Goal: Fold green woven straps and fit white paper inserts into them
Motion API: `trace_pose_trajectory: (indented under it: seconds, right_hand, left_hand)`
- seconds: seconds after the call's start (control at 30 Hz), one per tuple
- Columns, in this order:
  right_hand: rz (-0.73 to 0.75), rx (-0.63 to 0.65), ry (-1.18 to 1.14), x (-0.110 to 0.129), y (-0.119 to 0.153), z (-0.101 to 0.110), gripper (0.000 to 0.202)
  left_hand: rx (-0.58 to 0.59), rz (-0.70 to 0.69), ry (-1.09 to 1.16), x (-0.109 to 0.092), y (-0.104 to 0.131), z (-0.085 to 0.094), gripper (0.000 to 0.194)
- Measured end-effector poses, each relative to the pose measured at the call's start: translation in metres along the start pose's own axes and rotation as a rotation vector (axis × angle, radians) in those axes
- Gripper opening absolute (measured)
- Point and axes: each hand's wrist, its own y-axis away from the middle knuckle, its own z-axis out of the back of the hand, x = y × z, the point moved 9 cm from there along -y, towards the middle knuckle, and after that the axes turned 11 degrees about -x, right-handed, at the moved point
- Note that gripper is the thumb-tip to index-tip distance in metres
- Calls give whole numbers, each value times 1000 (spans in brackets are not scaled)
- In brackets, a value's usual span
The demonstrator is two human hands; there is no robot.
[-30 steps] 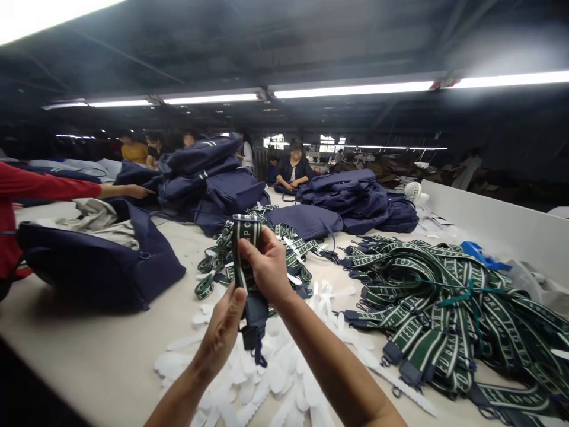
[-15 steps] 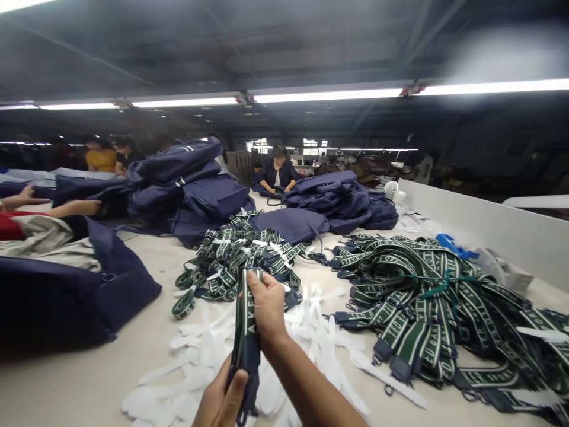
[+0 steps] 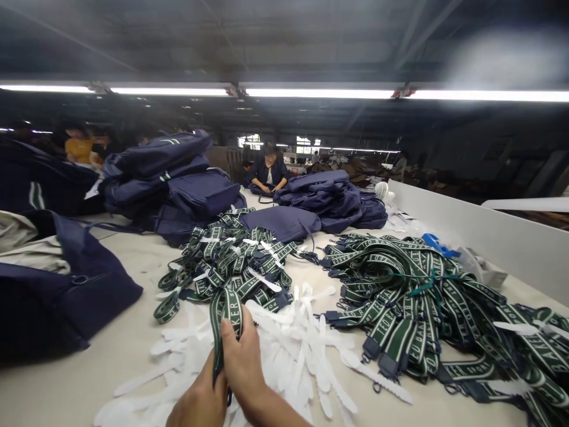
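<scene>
Two hands meet low at the near edge of the table [image 3: 111,350], and both have hold of one folded green-and-white strap [image 3: 224,314]: your right hand [image 3: 242,365] is closed around the fold with the thumb pressed up against the webbing, and your left hand [image 3: 200,403] grips the lower end, though how tightly its fingers close is cut off by the bottom of the view. The strap stands up from your grip just above the scatter of white tie strips [image 3: 293,350]. The fold looks likely to spring open if your right thumb eases, since stiff webbing resists a crease, and the dark end hanging below your palms could snag a white strip and drag it along. Beyond the strap lies the small heap of bundled straps [image 3: 231,255]; to its right sprawls the big tangle of loose straps [image 3: 422,296], whose clips and loops could catch anything pulled across them. Left of the strap sits an open navy bag [image 3: 66,296], and behind the small heap rise stacks of navy bags [image 3: 178,178], with a seated person [image 3: 267,172] at the far end.
</scene>
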Motion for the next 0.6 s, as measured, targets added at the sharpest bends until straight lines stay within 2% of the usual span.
trace_pose_trajectory:
  seconds: [0.07, 0.2, 0.3, 0.4, 0.47, 0.6]
  right_hand:
    - [24, -2, 80, -2, 4, 0, 27]
    - [76, -44, 279, -10, 0, 7, 23]
    - [56, -28, 195, -15, -5, 11, 29]
    - [-144, 113, -182, -24, -5, 3, 37]
    - [-305, 158, -359, -31, -2, -1, 46]
    - [-553, 158, -407, -46, 1, 6, 54]
  left_hand:
    - [10, -41, -77, -4, -3, 1, 57]
    - [-91, -73, -170, -3, -13, 10, 53]
    - [-70, -84, -159, -1, -18, 13, 51]
    - [-47, -46, -154, 1, -20, 16, 56]
    - [-58, -55, -161, 1, -19, 16, 57]
    - [-100, -225, -113, -1, -18, 8, 54]
